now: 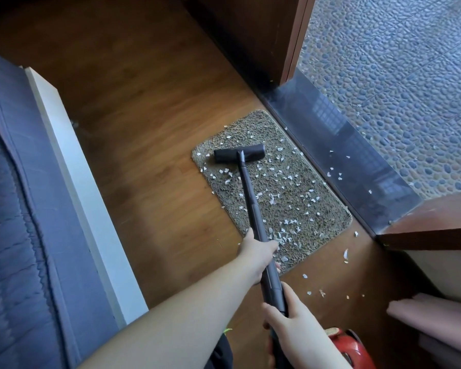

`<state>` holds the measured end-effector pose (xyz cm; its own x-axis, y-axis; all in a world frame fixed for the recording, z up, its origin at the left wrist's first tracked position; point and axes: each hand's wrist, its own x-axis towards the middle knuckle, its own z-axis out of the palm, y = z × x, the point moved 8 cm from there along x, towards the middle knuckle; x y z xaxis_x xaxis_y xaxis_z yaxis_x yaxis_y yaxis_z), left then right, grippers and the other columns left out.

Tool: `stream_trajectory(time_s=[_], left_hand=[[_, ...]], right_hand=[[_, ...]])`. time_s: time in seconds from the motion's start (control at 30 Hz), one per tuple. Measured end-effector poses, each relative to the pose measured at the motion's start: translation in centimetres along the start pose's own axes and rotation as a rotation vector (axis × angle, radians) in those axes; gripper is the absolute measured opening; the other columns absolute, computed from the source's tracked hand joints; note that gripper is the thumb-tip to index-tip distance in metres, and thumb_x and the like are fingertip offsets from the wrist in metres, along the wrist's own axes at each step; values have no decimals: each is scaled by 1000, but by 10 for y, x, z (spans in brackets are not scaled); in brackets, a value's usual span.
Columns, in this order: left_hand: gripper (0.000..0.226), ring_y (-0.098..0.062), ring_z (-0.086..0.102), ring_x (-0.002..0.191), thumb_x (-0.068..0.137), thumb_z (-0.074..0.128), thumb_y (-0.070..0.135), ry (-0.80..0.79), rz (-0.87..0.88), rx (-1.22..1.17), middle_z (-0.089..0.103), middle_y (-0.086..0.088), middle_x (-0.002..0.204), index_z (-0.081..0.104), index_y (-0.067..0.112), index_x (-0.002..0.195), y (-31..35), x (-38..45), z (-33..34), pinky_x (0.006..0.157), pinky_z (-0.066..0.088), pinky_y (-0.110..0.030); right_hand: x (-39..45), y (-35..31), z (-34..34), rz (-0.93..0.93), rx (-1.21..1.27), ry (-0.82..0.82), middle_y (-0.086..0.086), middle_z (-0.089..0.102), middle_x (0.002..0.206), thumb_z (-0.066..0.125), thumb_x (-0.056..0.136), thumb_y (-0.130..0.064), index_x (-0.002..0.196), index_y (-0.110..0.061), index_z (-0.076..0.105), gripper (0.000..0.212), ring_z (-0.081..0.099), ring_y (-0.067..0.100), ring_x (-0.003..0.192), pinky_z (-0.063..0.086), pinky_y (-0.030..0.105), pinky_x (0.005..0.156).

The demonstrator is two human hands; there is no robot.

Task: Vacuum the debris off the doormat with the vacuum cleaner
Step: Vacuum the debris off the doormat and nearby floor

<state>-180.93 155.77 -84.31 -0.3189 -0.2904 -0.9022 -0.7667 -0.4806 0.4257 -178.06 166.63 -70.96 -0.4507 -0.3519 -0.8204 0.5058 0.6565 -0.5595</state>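
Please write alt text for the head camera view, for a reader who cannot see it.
A person's left hand and right hand grip the dark tube of a vacuum cleaner, whose flat black floor head rests on the far part of a grey-brown rectangular doormat strewn with small white scraps of debris. More scraps lie on the brown wooden floor.

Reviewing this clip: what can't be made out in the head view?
- Vacuum cleaner body: only a red part at the bottom edge shows, the rest cut off.
- Debris under the floor head: hidden by it.
- Right hand grip: fingers wrap behind the tube.
- Left hand fingertips: hidden behind the tube.
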Motion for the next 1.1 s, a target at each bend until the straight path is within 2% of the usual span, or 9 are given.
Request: stream_trajectory(time_s=[0.1, 0.2, 0.33, 0.53, 0.6, 0.8, 0.9, 0.97, 1.1], left_hand=[[86, -20, 56, 51, 89, 62, 10, -20, 22, -14, 59, -16, 108, 13, 34, 156, 14, 2, 4, 48, 51, -27], [82, -20, 56, 52, 90, 61, 10, -50, 46, 40, 57, -16, 102, 15, 30, 156, 32, 9, 13, 48, 51, -28], [65, -24, 59, 57, 88, 63, 11, -64, 75, 149, 57, -16, 95, 32, 18, 145, 59, 24, 26, 51, 54, -30], [63, -22, 57, 52, 89, 61, 7, -58, 80, 195, 56, -21, 100, 31, 12, 144, 84, 34, 38, 45, 51, -27], [66, -21, 57, 51, 87, 61, 7, -50, 79, 196, 59, -22, 104, 31, 13, 145, 80, 35, 38, 46, 51, -28], [52, -23, 58, 53, 87, 63, 12, -62, 82, 176, 54, -19, 103, 39, 14, 134, 54, 27, 33, 48, 52, -29], [54, -18, 55, 42, 90, 61, 10, -55, 81, 132, 52, -18, 97, 37, 12, 138, 39, 19, 31, 44, 50, -27], [60, -18, 54, 43, 91, 61, 11, -58, 85, 128, 52, -18, 95, 33, 13, 143, 28, 12, 31, 43, 50, -27], [64, -19, 55, 45, 92, 61, 13, -66, 79, 127, 57, -26, 114, 30, 14, 147, 5, -2, 35, 43, 50, -27]], right_hand=[[6, -3, -3, -2, 51, -6, 4, 60, 70, 56, 89, -21, 108, -37, 53, 25, 56, 21, 47, 48, 31, 51], [16, -12, -9, -16, 116, 7, 5, 56, 67, 55, 88, -21, 98, -29, 53, 13, 54, 23, 48, 49, 35, 52], [31, -28, -20, 19, 247, 43, 11, 50, 70, 51, 92, -9, 100, -10, 49, 9, 49, 21, 41, 45, 29, 43], [39, -45, -33, 45, 342, 5, 12, 46, 76, 48, 95, -8, 103, -11, 46, 8, 47, 15, 38, 41, 23, 38], [36, -44, -33, 42, 348, 0, 12, 46, 75, 47, 95, -8, 104, -12, 46, 10, 47, 15, 38, 42, 23, 38], [21, -26, -22, 21, 319, 0, 11, 48, 73, 49, 93, -9, 101, -13, 49, 9, 49, 16, 39, 44, 26, 42], [10, -15, -19, 11, 303, -3, 10, 48, 71, 49, 92, -10, 102, -13, 49, 10, 49, 18, 40, 44, 26, 42], [2, -7, -18, 10, 289, -12, 10, 48, 71, 50, 92, -11, 103, -13, 49, 11, 50, 19, 42, 45, 27, 43], [-14, 12, -17, 7, 254, -6, 10, 51, 71, 50, 93, -13, 103, -11, 49, 10, 51, 21, 42, 46, 29, 44]])
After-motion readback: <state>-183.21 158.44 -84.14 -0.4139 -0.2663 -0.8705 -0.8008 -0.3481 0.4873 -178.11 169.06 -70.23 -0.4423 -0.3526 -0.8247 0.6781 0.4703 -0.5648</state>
